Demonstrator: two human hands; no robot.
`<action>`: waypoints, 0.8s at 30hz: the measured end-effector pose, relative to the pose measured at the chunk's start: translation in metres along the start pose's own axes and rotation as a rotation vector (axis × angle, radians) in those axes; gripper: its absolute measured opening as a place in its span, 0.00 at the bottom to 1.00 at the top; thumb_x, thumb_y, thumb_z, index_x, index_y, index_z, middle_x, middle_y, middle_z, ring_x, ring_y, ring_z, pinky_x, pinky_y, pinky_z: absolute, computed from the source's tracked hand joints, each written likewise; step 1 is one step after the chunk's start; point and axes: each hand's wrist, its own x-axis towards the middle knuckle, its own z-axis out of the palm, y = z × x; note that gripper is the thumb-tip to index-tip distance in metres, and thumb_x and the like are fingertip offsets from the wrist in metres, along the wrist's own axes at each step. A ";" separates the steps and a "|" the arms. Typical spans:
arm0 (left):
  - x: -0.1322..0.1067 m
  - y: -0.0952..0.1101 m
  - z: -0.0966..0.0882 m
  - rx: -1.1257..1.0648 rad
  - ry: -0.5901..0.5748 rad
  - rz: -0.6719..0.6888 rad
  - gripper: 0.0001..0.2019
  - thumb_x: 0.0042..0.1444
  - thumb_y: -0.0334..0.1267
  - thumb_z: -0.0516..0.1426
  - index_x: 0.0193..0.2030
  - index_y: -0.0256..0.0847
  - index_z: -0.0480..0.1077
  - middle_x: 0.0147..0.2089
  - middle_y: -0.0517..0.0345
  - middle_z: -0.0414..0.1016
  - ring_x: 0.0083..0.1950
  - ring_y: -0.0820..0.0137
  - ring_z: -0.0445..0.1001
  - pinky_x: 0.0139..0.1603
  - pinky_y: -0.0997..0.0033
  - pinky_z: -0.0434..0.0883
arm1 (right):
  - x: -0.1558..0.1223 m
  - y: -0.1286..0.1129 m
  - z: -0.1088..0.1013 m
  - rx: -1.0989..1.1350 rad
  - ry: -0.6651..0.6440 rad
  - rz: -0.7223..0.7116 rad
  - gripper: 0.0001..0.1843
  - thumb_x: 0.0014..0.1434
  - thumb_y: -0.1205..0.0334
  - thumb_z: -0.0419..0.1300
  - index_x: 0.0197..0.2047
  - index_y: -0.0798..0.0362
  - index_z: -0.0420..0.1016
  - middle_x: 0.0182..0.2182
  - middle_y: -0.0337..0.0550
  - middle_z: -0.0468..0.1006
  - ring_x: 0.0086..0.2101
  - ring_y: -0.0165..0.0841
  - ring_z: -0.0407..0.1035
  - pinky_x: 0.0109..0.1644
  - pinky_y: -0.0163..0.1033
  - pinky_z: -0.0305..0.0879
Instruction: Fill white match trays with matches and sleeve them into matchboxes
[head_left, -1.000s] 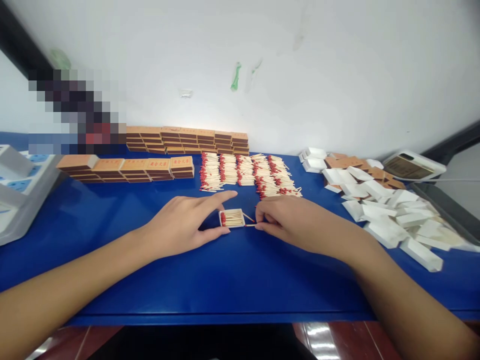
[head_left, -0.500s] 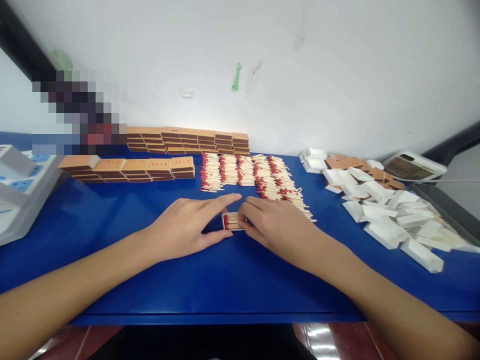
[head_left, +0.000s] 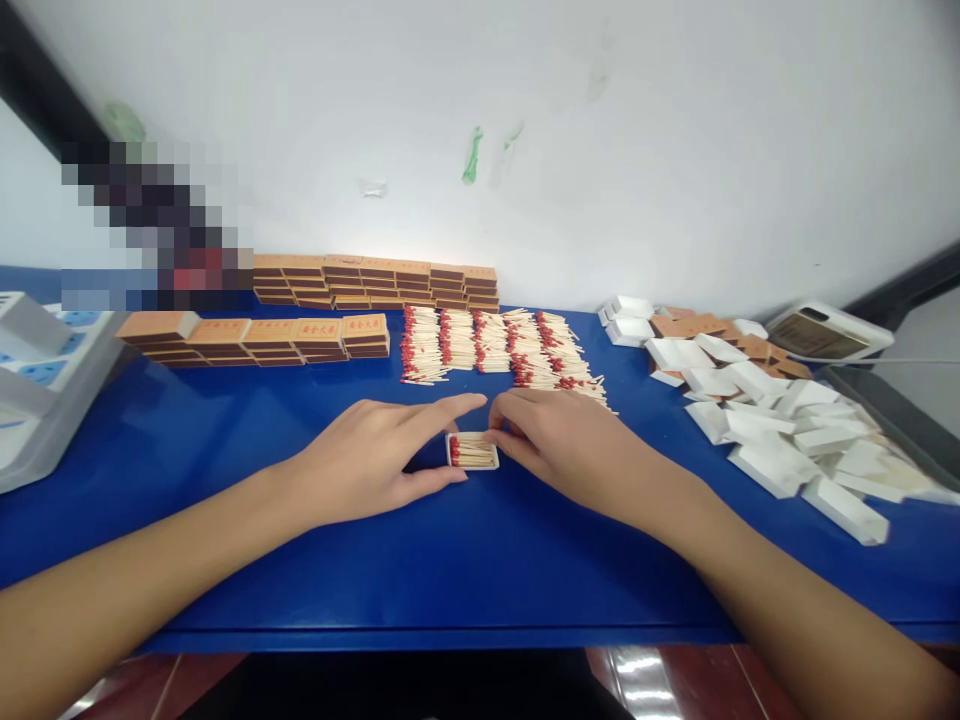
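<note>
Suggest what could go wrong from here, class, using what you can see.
The small white tray sits open between the left hand and right hand; a bump might spill its matches.

The loose match rows lie just beyond, so the right hand's knuckles could scatter them.

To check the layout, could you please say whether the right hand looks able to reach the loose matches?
Probably yes: the right hand is just in front of the loose matches, nothing visibly between.
</note>
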 end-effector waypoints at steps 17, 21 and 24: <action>0.000 -0.002 0.000 -0.041 0.089 -0.085 0.34 0.65 0.49 0.65 0.74 0.47 0.60 0.52 0.62 0.85 0.34 0.71 0.81 0.35 0.72 0.72 | 0.004 -0.002 0.008 0.674 0.316 -0.039 0.06 0.69 0.65 0.60 0.41 0.52 0.80 0.34 0.38 0.83 0.31 0.29 0.71 0.33 0.34 0.65; 0.000 -0.003 0.000 -0.028 0.065 -0.103 0.34 0.66 0.49 0.65 0.74 0.48 0.60 0.51 0.62 0.86 0.34 0.71 0.81 0.35 0.72 0.72 | 0.007 0.005 0.014 0.508 0.312 -0.092 0.06 0.67 0.68 0.61 0.40 0.52 0.79 0.33 0.37 0.79 0.29 0.28 0.68 0.35 0.36 0.63; 0.000 -0.005 0.001 -0.011 0.051 -0.111 0.34 0.66 0.50 0.64 0.75 0.49 0.59 0.51 0.61 0.85 0.33 0.71 0.81 0.35 0.72 0.71 | 0.007 0.011 0.016 0.391 0.302 -0.123 0.06 0.66 0.71 0.61 0.41 0.52 0.79 0.36 0.40 0.77 0.33 0.30 0.69 0.38 0.38 0.63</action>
